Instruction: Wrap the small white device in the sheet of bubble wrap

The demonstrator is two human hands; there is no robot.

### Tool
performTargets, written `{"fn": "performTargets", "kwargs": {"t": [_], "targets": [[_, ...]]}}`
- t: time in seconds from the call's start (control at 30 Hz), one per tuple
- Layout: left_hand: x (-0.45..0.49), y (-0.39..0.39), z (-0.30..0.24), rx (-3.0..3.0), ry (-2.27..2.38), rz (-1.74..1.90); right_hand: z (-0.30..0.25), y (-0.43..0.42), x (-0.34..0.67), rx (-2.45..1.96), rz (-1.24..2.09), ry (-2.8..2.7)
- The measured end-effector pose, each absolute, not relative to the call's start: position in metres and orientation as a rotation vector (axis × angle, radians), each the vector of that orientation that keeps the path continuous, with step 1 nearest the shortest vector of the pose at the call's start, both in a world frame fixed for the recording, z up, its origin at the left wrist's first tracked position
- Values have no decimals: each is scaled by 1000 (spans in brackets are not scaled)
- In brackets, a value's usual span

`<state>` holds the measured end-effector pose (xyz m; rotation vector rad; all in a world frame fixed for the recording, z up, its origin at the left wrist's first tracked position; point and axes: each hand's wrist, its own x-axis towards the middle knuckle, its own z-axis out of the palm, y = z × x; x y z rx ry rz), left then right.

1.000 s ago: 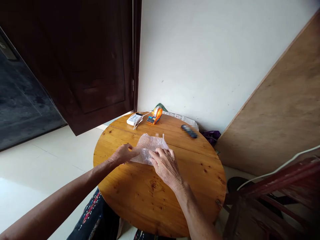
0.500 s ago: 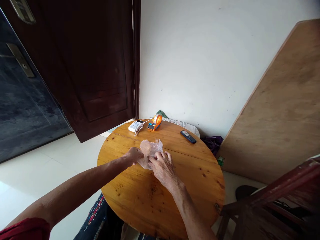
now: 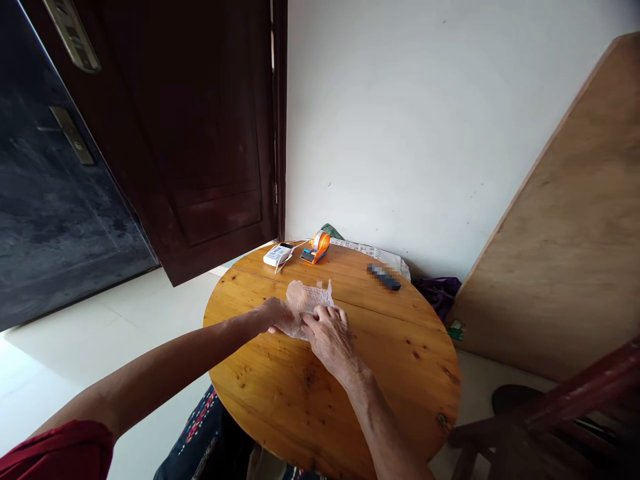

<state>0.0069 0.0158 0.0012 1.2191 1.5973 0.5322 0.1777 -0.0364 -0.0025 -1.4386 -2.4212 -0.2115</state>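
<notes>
A crumpled piece of clear bubble wrap (image 3: 311, 298) lies on the round wooden table (image 3: 300, 407), its far edge sticking up. My left hand (image 3: 276, 313) grips its left side, fingers closed on the plastic and partly hidden by it. From the near right, my right hand (image 3: 327, 331) has its fingers bent over the wrap's front edge. Whether anything is inside the wrap I cannot tell.
Beyond the wrap sit a white box (image 3: 278, 255) with a white cable and an orange tape dispenser (image 3: 316, 248). A dark handset (image 3: 384, 276) rests at the right rear. A white wall (image 3: 400, 120) rises behind, and a brown door (image 3: 190, 133) stands left.
The whole view has shifted slightly, so everything appears a little farther right. Both hands stay on the bubble wrap in nearly the same pose.
</notes>
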Motion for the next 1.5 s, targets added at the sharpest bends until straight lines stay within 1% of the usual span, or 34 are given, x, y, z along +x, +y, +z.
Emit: {"fn": "performTargets", "kwargs": {"t": [0.37, 0.6, 0.73, 0.9, 1.0, 1.1, 1.2, 1.27, 1.4, 1.5], "targets": [[28, 24, 3, 1309, 1659, 344, -3, -37, 179, -1410, -231, -2416], [27, 18, 10, 1180, 1510, 416, -2, -37, 178, -1429, -220, -2416], [25, 15, 15, 1125, 1390, 516, -2, -37, 177, -1433, -215, -2375], [21, 3, 14, 1181, 1290, 679, -3, -38, 182, -1392, -72, -2286], [23, -6, 7, 1387, 1279, 734, -2, -38, 187, -1363, 33, -2257], [28, -13, -2, 1840, 1364, 760, -1, -36, 192, -1346, 104, -2216], [33, -17, -14, 2179, 1431, 796, -1, -31, 200, -1321, 94, -2109], [34, -17, -21, 2369, 1397, 895, 0, -27, 207, -1318, 54, -2006], [32, -14, -28, 2607, 1199, 1032, 2, -26, 224, -1473, 60, -1877], [30, -12, -31, 2629, 1099, 1064, 1, -33, 235, -1686, 179, -1799]]}}
